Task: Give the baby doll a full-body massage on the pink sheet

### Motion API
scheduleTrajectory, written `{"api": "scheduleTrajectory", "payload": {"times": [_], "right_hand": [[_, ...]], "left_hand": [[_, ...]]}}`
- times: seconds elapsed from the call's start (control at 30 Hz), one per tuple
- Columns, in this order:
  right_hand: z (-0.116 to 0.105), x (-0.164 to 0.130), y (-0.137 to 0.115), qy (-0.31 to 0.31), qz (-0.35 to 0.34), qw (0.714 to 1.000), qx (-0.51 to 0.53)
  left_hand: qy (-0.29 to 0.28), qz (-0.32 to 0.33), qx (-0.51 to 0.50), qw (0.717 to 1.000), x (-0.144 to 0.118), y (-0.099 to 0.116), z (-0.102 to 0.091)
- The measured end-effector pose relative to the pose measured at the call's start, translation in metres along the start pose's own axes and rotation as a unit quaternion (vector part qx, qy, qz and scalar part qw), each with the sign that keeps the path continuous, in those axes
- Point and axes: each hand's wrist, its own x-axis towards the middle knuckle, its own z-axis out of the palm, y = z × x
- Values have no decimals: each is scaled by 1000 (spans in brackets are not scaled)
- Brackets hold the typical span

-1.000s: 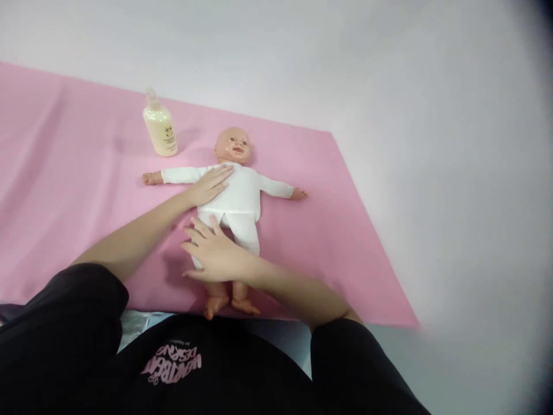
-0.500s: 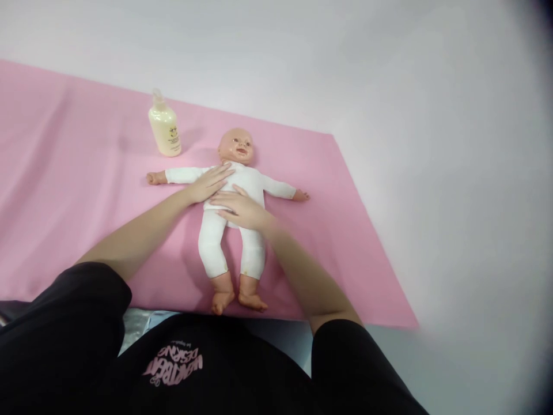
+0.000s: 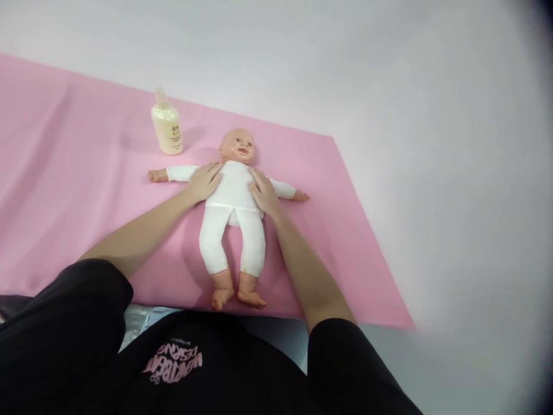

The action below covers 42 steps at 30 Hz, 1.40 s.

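Doll first: a plastic baby doll (image 3: 234,196) in a soft white one-piece suit is lying face up on a pink cloth sheet (image 3: 78,190), its long axis running from the bare feet nearest the person to the bald head pointing away from them. Its sleeved arms are stretching straight out to either side, crosswise to that axis, and the legs are lying slightly spread.

The left hand (image 3: 204,181) is resting flat on the doll's chest and the near part of one sleeve, fingers together and extended toward the head, gripping nothing. The right hand (image 3: 262,193) is lying flat on the opposite flank of the torso, fingers also together and straight, pressing on the white fabric rather than closing round it. The bare strip of suit between the two sets of fingertips is showing smooth, with a seam across the waist.

Beyond the left fingertips, well apart from them, a rounded cream-coloured plastic lotion bottle (image 3: 167,129) with a clear pump top is standing upright on the sheet. The sheet is lying gently wrinkled over a pale grey tabletop (image 3: 432,144). The person's black sleeves are filling the bottom edge.
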Motion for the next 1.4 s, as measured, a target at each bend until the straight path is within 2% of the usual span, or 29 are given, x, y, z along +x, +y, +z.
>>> {"api": "scheduleTrajectory", "payload": {"times": [0.17, 0.33, 0.43, 0.57, 0.7, 0.8, 1.0, 1.2, 1.3, 1.4], "right_hand": [[-8, -1, 34, 63, 89, 987, -118], [-11, -2, 43, 102, 156, 965, -186], [-10, -3, 45, 120, 176, 957, -196], [-14, -5, 49, 138, 207, 950, -187], [-22, -7, 60, 177, 260, 942, -121], [-25, -7, 73, 217, 296, 928, -58], [-24, 0, 94, 294, 300, 907, 19], [-29, 7, 103, 349, 356, 861, 103], [-25, 11, 103, 361, 382, 826, 202], [-14, 18, 100, 354, 354, 805, 320]], "left_hand": [[25, -52, 111, 992, -1, -1, -8], [57, -103, 172, 978, -4, -15, -20], [78, -126, 168, 975, -5, -26, -26], [132, -139, 101, 976, -4, -45, -32], [202, -165, 37, 965, -4, -65, -40], [234, -185, 15, 954, -6, -73, -43], [234, -189, 23, 953, -12, -71, -46], [263, -226, 11, 938, -18, -78, -59], [304, -276, -122, 904, -15, -87, -62], [333, -279, -258, 863, -7, -97, -59]]}}
